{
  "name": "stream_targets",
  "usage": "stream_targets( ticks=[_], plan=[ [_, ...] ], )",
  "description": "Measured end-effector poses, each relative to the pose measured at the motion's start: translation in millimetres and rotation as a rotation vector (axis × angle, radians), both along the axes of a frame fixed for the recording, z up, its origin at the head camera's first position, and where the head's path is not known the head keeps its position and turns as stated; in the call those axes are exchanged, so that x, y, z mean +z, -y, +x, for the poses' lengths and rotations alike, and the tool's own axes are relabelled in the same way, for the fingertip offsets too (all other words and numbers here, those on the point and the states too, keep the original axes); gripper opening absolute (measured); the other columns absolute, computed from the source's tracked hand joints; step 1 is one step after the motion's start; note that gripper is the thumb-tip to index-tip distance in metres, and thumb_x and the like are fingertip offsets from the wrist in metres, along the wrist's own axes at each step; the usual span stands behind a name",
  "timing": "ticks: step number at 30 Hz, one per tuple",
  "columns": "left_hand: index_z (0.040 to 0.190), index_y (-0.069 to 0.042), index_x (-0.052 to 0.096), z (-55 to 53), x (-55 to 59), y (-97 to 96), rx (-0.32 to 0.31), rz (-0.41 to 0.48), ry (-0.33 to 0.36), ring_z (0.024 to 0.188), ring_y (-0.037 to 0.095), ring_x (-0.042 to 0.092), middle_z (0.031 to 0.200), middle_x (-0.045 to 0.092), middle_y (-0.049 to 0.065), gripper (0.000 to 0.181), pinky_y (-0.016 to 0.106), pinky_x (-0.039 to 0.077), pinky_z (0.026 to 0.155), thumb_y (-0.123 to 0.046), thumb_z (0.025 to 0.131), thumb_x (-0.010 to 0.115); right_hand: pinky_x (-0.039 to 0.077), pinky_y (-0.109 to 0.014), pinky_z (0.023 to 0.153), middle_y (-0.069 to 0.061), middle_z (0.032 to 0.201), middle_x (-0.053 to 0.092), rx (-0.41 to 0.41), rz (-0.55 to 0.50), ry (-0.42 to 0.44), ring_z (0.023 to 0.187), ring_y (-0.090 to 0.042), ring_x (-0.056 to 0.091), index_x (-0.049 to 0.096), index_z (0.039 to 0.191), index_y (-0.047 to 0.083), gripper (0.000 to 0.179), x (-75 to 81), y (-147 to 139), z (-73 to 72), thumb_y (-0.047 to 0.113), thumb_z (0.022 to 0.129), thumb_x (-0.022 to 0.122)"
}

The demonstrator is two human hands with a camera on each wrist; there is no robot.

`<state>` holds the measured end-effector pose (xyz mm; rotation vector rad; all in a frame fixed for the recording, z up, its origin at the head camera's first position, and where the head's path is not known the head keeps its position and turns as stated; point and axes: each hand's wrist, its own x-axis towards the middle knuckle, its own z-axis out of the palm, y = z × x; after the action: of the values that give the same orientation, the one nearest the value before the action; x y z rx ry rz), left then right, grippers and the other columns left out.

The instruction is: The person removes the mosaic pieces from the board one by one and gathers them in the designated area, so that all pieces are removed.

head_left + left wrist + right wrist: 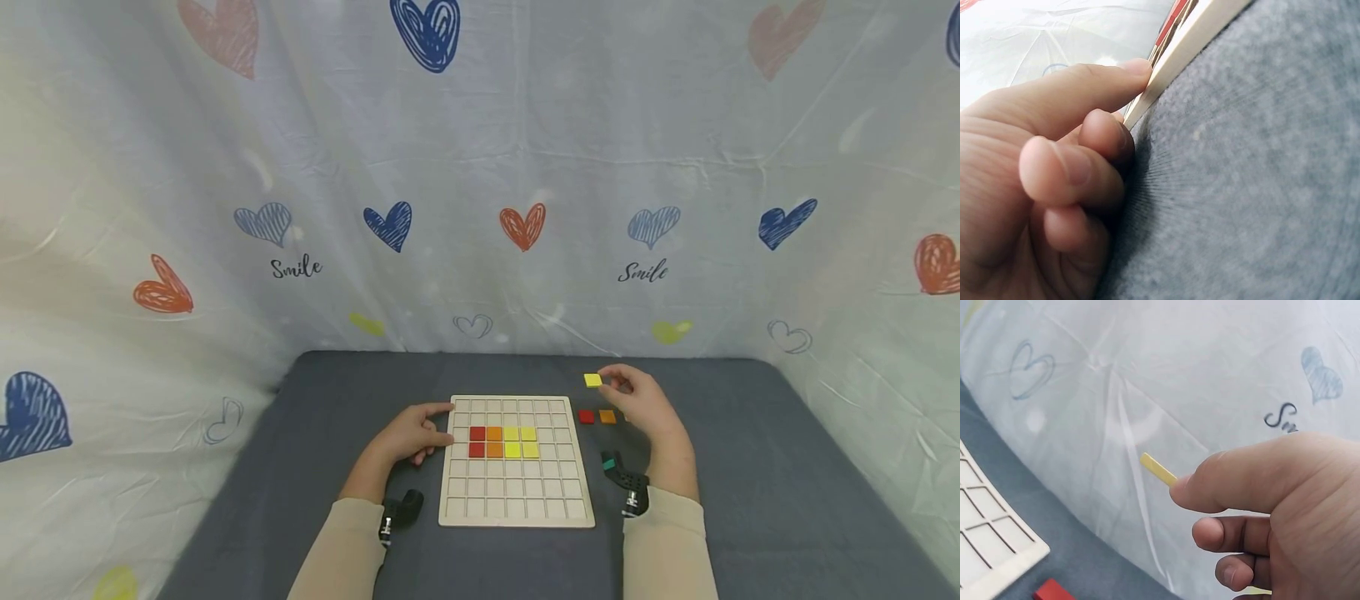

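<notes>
A light wooden grid board (514, 493) lies on the grey cloth. In its middle sit two red tiles (477, 434), two orange tiles (493, 434) and a block of several yellow tiles (520, 442). My left hand (408, 432) rests at the board's left edge, thumb and forefinger spread along it. In the left wrist view the thumb (1094, 94) presses on the board's side, with other fingers loosely bent beside it. Beyond the board's far right corner, my right hand (637, 398) pinches a yellow tile (592, 380) between thumb and forefinger, held up off the cloth.
To the right of the board lie a loose red tile (586, 417) and an orange tile (607, 417), just below the right hand. A white curtain (465, 283) printed with hearts hangs behind the dark grey table surface (757, 492).
</notes>
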<state>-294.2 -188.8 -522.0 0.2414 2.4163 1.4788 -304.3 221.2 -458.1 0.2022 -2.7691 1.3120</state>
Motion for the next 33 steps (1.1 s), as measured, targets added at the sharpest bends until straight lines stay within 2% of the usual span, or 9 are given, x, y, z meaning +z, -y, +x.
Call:
stream_targets(
  ticks=[8, 12, 18, 23, 26, 30, 33],
  plan=[
    [0.152, -0.013, 0.052, -0.3, 0.3, 0.3, -0.003, 0.004, -0.002, 0.037, 0.014, 0.046, 0.056, 0.056, 0.004, 0.069, 0.028, 0.042, 0.041, -0.018, 0.090, 0.082, 0.041, -0.037, 0.067, -0.010, 0.100, 0.052, -0.061, 0.029, 0.023, 0.085, -0.025, 0.048, 0.061, 0.132, 0.000, 0.035, -4.6, -21, 2.2, 0.021, 0.103, 0.062],
    [0.152, -0.014, 0.052, -0.4, 0.8, 0.2, -0.002, 0.002, 0.001, 0.037, 0.014, 0.046, 0.056, 0.056, 0.004, 0.068, 0.027, 0.042, 0.040, -0.018, 0.090, 0.081, 0.043, -0.040, 0.072, -0.012, 0.102, 0.054, -0.085, 0.052, 0.045, 0.091, -0.027, 0.050, 0.061, 0.133, 0.000, 0.037, -7.0, -32, 3.9, 0.021, 0.103, 0.061],
    [0.152, -0.014, 0.052, -0.3, 0.9, 0.3, -0.002, 0.004, 0.008, 0.037, 0.013, 0.046, 0.056, 0.056, 0.004, 0.068, 0.027, 0.042, 0.041, -0.017, 0.090, 0.081, 0.045, -0.046, 0.078, -0.017, 0.108, 0.055, -0.117, 0.074, 0.093, 0.096, -0.033, 0.053, 0.058, 0.136, -0.002, 0.041, -16.0, -49, 7.8, 0.024, 0.105, 0.059],
    [0.152, -0.014, 0.052, -0.4, -0.1, 0.3, -0.005, -0.003, 0.005, 0.037, 0.013, 0.046, 0.056, 0.056, 0.004, 0.068, 0.028, 0.042, 0.041, -0.018, 0.090, 0.081, 0.041, -0.047, 0.077, -0.018, 0.103, 0.052, -0.164, 0.081, 0.133, 0.094, -0.034, 0.049, 0.057, 0.135, -0.006, 0.041, -25.9, -63, 9.1, 0.023, 0.105, 0.058],
    [0.152, -0.014, 0.052, -0.7, -0.4, 0.4, -0.005, -0.007, 0.002, 0.037, 0.013, 0.046, 0.056, 0.056, 0.004, 0.068, 0.028, 0.043, 0.041, -0.018, 0.090, 0.081, 0.044, -0.054, 0.083, -0.026, 0.111, 0.053, -0.196, 0.092, 0.169, 0.101, -0.040, 0.052, 0.056, 0.135, -0.007, 0.041, -31.4, -70, 9.5, 0.020, 0.105, 0.057],
    [0.152, -0.014, 0.052, -1.1, -0.5, 0.4, -0.003, -0.010, 0.002, 0.037, 0.014, 0.046, 0.056, 0.056, 0.004, 0.068, 0.028, 0.043, 0.041, -0.019, 0.090, 0.082, 0.041, -0.064, 0.098, -0.036, 0.134, 0.049, -0.219, 0.099, 0.228, 0.120, -0.051, 0.050, 0.053, 0.138, -0.008, 0.043, -35.3, -77, 9.8, 0.020, 0.105, 0.054],
    [0.151, -0.014, 0.052, -1.2, -0.2, 0.1, -0.003, -0.012, 0.000, 0.037, 0.014, 0.046, 0.056, 0.057, 0.004, 0.068, 0.028, 0.043, 0.041, -0.019, 0.090, 0.082, 0.040, -0.065, 0.100, -0.037, 0.137, 0.048, -0.219, 0.096, 0.254, 0.122, -0.052, 0.049, 0.053, 0.137, -0.009, 0.042, -36.9, -81, 8.9, 0.017, 0.105, 0.053]
  ],
)
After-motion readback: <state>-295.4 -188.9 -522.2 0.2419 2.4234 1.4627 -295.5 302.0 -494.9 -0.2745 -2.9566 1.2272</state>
